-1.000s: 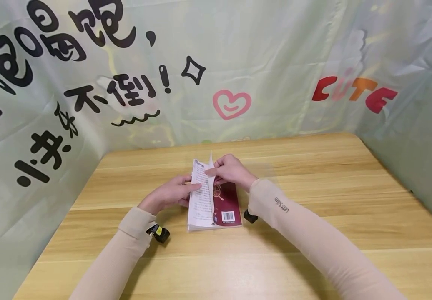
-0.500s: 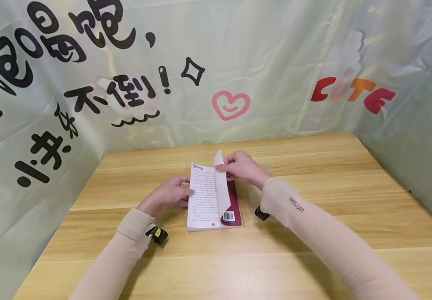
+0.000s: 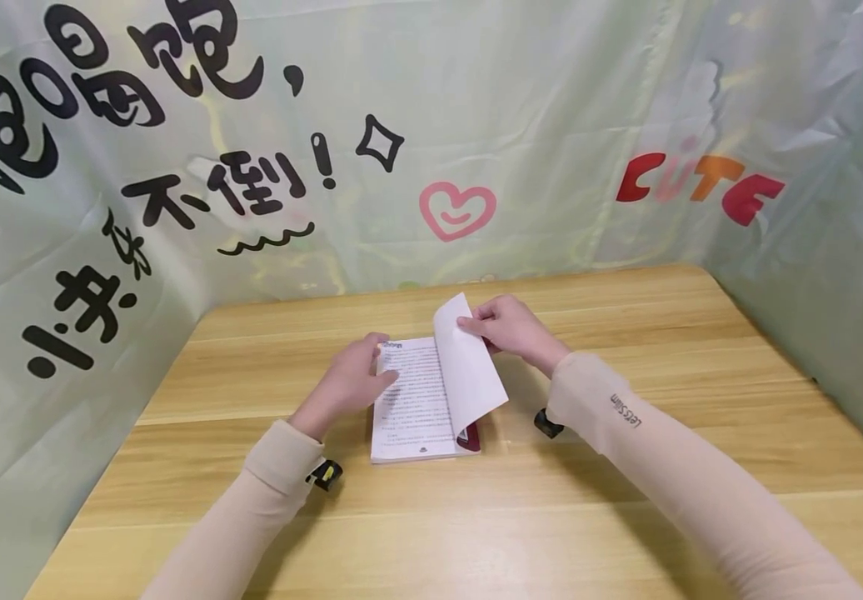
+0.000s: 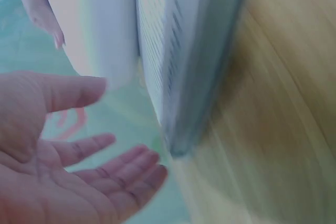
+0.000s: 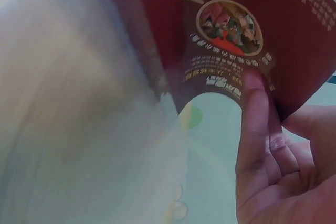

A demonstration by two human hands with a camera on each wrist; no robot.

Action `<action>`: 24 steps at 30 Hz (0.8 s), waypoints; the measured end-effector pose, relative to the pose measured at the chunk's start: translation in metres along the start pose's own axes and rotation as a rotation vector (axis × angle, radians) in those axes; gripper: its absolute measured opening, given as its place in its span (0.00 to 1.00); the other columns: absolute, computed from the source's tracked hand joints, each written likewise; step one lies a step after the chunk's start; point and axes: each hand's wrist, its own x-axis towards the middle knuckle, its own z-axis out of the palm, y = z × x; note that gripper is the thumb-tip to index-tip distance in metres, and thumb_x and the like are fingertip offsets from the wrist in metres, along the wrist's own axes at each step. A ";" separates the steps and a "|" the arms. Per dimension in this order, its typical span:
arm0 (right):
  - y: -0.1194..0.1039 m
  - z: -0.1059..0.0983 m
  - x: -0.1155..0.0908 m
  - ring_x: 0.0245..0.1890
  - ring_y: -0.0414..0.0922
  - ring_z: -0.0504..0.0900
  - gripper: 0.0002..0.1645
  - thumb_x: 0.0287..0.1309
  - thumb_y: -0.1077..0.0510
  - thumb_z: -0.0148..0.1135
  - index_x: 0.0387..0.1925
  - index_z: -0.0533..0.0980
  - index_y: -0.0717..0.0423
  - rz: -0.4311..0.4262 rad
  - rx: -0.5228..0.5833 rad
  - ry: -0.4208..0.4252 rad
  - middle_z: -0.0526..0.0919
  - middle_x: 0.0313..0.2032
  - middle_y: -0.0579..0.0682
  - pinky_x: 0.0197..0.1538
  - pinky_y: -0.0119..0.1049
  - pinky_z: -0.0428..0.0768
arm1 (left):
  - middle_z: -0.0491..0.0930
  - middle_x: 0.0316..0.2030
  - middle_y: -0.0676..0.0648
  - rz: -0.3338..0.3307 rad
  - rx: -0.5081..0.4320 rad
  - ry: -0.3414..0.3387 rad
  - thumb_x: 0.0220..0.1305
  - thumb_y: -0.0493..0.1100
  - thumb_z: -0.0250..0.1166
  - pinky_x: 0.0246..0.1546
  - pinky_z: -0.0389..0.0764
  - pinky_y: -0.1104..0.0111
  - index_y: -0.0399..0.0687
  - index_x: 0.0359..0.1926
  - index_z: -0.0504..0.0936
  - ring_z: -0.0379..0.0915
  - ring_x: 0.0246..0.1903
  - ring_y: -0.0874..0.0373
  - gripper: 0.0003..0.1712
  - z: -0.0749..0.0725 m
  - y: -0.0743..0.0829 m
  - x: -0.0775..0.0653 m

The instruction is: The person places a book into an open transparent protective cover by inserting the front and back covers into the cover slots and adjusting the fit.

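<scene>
A paperback book point(image 3: 411, 400) lies on the wooden table, its last printed page facing up. The dark red back cover point(image 5: 299, 30), with a barcode and a pan-shaped picture, is lifted and curls over to the right, showing its white inner side point(image 3: 469, 367). My right hand point(image 3: 512, 325) pinches this cover near its top edge between thumb and fingers. At the book's left edge is my left hand point(image 3: 351, 375), its thumb over the page margin in the head view. The left wrist view shows that hand point(image 4: 79, 166) with loosely extended fingers and nothing between them.
The wooden table point(image 3: 266, 333) extends around the book on all sides. A pale green fabric backdrop point(image 3: 551, 167) with printed lettering and a pink heart stands behind it and along both sides. Black wrist devices hang under both beige sleeves point(image 3: 649, 442).
The right hand has moved rightward and slightly away, peeling the back cover open and uncovering more of the printed page. The left hand has loosened from the book's left edge and shifted slightly.
</scene>
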 end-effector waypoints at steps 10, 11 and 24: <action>0.015 -0.004 -0.001 0.27 0.39 0.82 0.21 0.79 0.49 0.61 0.42 0.87 0.62 -0.050 -0.145 0.026 0.86 0.29 0.49 0.38 0.36 0.87 | 0.70 0.77 0.36 0.184 -0.008 0.014 0.83 0.47 0.58 0.81 0.64 0.45 0.40 0.80 0.66 0.63 0.79 0.38 0.32 0.022 0.035 0.004; 0.016 -0.003 -0.001 0.26 0.39 0.81 0.21 0.80 0.49 0.60 0.42 0.87 0.62 -0.056 -0.172 0.025 0.86 0.28 0.49 0.37 0.35 0.85 | 0.68 0.78 0.36 0.200 -0.018 0.005 0.83 0.49 0.58 0.82 0.63 0.46 0.40 0.80 0.65 0.62 0.80 0.39 0.34 0.025 0.036 0.005; 0.029 0.000 -0.007 0.21 0.41 0.64 0.23 0.83 0.49 0.54 0.46 0.88 0.60 -0.089 -0.411 -0.023 0.67 0.18 0.43 0.31 0.34 0.66 | 0.43 0.87 0.41 0.266 -0.018 -0.140 0.81 0.63 0.56 0.86 0.54 0.50 0.48 0.86 0.56 0.43 0.87 0.47 0.44 0.043 0.039 0.009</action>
